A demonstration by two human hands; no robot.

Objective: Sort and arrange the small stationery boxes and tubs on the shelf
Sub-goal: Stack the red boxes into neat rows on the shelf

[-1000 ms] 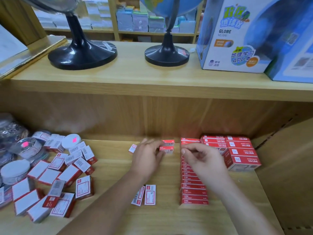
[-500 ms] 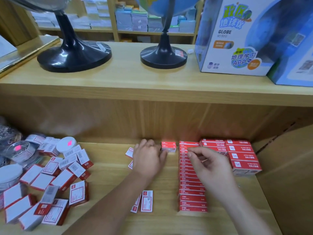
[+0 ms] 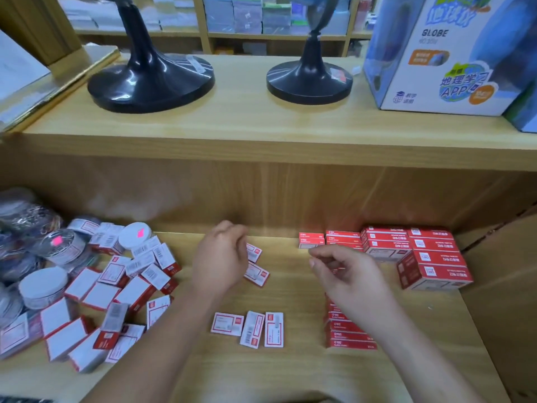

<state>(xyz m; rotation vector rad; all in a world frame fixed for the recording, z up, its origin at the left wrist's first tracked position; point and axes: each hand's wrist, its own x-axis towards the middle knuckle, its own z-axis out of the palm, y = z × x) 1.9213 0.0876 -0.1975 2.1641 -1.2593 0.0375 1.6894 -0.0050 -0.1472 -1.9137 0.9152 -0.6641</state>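
Left hand (image 3: 220, 263), fingers loosely curled and holding nothing, hovers just beside two boxes (image 3: 257, 275) mid-shelf (image 3: 299, 370). Right hand (image 3: 347, 276) curls above the red row (image 3: 350, 334); whether it pinches anything cannot be told. A heap (image 3: 116, 289) of boxes and tubs (image 3: 43, 287) lies at left.

A stationery shop: boxed globe (image 3: 436, 53) on display, paper stacks (image 3: 247, 13) shelved behind.

Holds left hand (image 3: 220, 260) over two loose white-and-red boxes (image 3: 257, 276) near centre, fingers (image 3: 232, 232) loosely curled. Poises right hand (image 3: 348, 274) above red box row (image 3: 348, 333) toward 4 o'clock, gripping nothing visible. Shows jumbled boxes (image 3: 96, 295) and tubs (image 3: 43, 286) at 9 o'clock on shelf (image 3: 290, 373).
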